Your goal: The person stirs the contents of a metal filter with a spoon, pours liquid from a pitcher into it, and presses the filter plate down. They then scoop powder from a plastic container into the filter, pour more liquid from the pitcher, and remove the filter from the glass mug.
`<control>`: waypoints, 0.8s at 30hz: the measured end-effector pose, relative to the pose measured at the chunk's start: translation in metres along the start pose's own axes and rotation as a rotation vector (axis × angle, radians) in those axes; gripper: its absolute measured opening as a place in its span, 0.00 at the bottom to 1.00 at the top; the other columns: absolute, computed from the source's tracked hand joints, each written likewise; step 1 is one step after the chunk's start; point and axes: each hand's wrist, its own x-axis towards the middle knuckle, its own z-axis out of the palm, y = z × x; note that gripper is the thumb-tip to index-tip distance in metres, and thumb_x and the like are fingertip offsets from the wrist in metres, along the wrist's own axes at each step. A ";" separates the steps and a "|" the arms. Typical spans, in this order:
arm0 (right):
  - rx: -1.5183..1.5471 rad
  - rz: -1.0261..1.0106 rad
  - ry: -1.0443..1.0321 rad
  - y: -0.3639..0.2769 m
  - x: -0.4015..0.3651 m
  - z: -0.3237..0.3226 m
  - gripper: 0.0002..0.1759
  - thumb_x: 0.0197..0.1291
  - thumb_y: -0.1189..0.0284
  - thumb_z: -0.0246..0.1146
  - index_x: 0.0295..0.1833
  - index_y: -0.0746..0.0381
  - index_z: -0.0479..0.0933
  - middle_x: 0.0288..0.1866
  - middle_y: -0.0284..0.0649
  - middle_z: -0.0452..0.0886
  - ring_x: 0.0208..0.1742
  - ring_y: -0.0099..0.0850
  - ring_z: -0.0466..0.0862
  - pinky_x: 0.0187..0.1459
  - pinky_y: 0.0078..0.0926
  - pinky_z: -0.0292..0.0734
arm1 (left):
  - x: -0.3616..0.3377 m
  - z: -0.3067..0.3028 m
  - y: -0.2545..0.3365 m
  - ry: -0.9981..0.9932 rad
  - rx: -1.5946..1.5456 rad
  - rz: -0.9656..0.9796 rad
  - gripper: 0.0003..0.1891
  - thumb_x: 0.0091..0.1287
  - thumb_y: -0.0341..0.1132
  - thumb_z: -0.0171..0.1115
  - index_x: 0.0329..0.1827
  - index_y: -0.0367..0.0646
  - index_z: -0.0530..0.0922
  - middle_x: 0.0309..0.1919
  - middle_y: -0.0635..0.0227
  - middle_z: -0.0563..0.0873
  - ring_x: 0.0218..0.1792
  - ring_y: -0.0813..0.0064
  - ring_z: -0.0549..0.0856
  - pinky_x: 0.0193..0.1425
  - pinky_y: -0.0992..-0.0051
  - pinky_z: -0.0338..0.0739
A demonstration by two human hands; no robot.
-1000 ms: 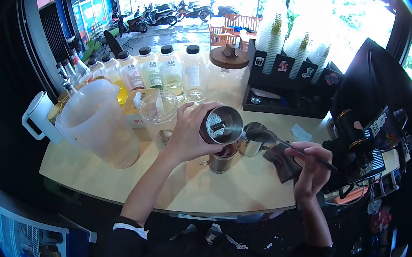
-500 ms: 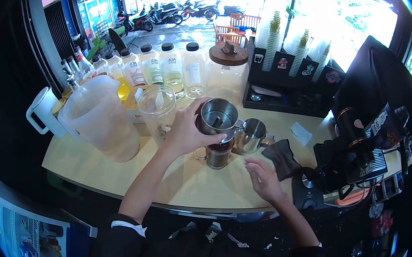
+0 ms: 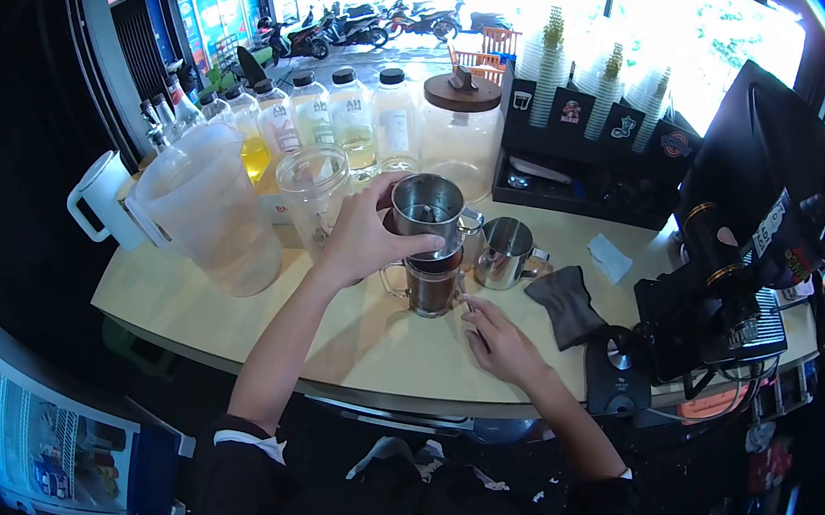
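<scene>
Pale counter (image 3: 372, 354), big cloudy pitcher (image 3: 206, 211) at left. Left hand (image 3: 370, 233) wrapped around metal cup (image 3: 427, 214), above mug. Right hand (image 3: 504, 343) just beside mug, fingers curled, maybe pinching something thin, can't tell. Steel jug (image 3: 505, 259) right of cup. Mug (image 3: 431, 292) on counter, dark contents.

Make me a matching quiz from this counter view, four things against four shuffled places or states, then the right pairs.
Column one:
1. Metal cup
2. Large jar
3. Clear cups
4. Dark cloth

Column two:
A. Topped by a brown lid
B. Lying on the counter
C. Held in the left hand
D. Stacked in the black holder

Pairs: 1-C, 2-A, 3-D, 4-B.
</scene>
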 end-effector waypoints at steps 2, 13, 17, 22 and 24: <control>0.043 0.054 -0.031 -0.003 0.000 -0.001 0.12 0.58 0.76 0.60 0.47 0.67 0.72 0.62 0.48 0.70 0.48 0.45 0.81 0.47 0.37 0.79 | 0.000 0.001 0.001 0.005 -0.003 -0.003 0.45 0.40 0.43 0.81 0.61 0.31 0.70 0.50 0.53 0.83 0.55 0.66 0.82 0.62 0.69 0.75; 0.096 0.076 -0.012 -0.001 -0.004 0.002 0.12 0.59 0.74 0.61 0.46 0.68 0.72 0.61 0.50 0.70 0.46 0.46 0.81 0.47 0.36 0.78 | -0.011 0.002 0.005 0.016 -0.054 -0.012 0.45 0.42 0.42 0.82 0.62 0.32 0.70 0.53 0.55 0.81 0.57 0.66 0.80 0.66 0.66 0.70; 0.061 0.017 0.014 0.004 -0.005 0.006 0.13 0.58 0.74 0.62 0.46 0.68 0.72 0.60 0.50 0.70 0.47 0.46 0.81 0.47 0.37 0.78 | -0.015 0.005 0.005 -0.011 -0.024 -0.033 0.45 0.42 0.43 0.82 0.63 0.34 0.69 0.54 0.56 0.81 0.57 0.66 0.80 0.67 0.66 0.70; 0.104 0.093 -0.032 -0.001 -0.003 0.003 0.13 0.57 0.75 0.63 0.46 0.68 0.72 0.59 0.51 0.71 0.47 0.46 0.80 0.46 0.36 0.78 | -0.018 0.013 -0.001 -0.012 0.000 0.003 0.44 0.41 0.44 0.81 0.61 0.35 0.70 0.48 0.55 0.84 0.51 0.67 0.84 0.59 0.70 0.77; 0.101 0.064 -0.011 0.000 -0.003 0.003 0.13 0.57 0.75 0.63 0.46 0.68 0.72 0.59 0.51 0.71 0.47 0.46 0.80 0.46 0.36 0.78 | -0.018 0.014 -0.003 -0.006 0.006 0.008 0.44 0.41 0.44 0.81 0.61 0.36 0.70 0.48 0.56 0.84 0.50 0.67 0.84 0.58 0.70 0.77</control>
